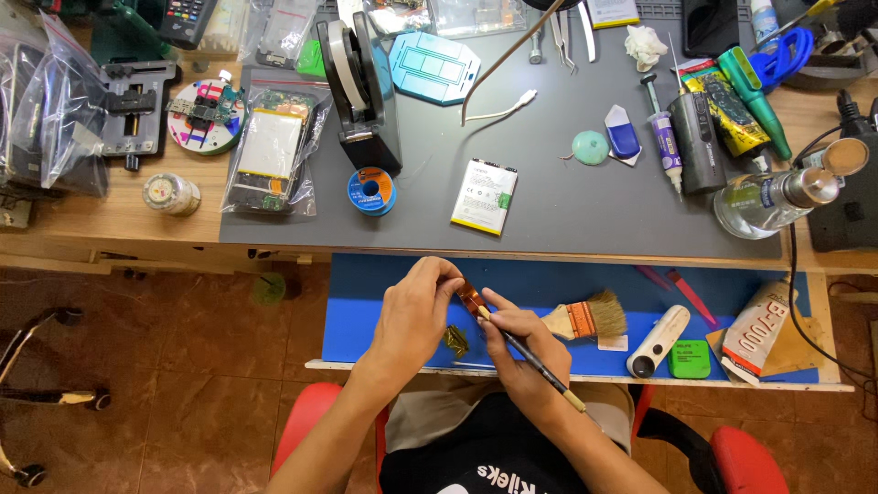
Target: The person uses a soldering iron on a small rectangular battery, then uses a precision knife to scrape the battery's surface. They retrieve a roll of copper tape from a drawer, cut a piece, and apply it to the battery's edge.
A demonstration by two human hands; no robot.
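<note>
My left hand (416,306) pinches a small brown flex part (469,295) over the blue drawer mat (366,311). My right hand (514,338) grips a thin black-handled tool (540,366) whose tip touches that part. A second small brownish piece (455,340) lies on the mat just below my hands. A paintbrush with a wooden ferrule (585,317) rests right of my right hand. On the grey work mat (567,201) above lies a white phone battery (485,196).
The bench holds a tape dispenser (361,87), solder spool (371,190), bagged phone (270,151), blue plate (433,64), syringe (666,137), glass bottle (777,194) and tweezers (562,32). In the drawer are a white tube (658,340), green block (689,359) and glue tube (754,329). A red chair (741,457) is below.
</note>
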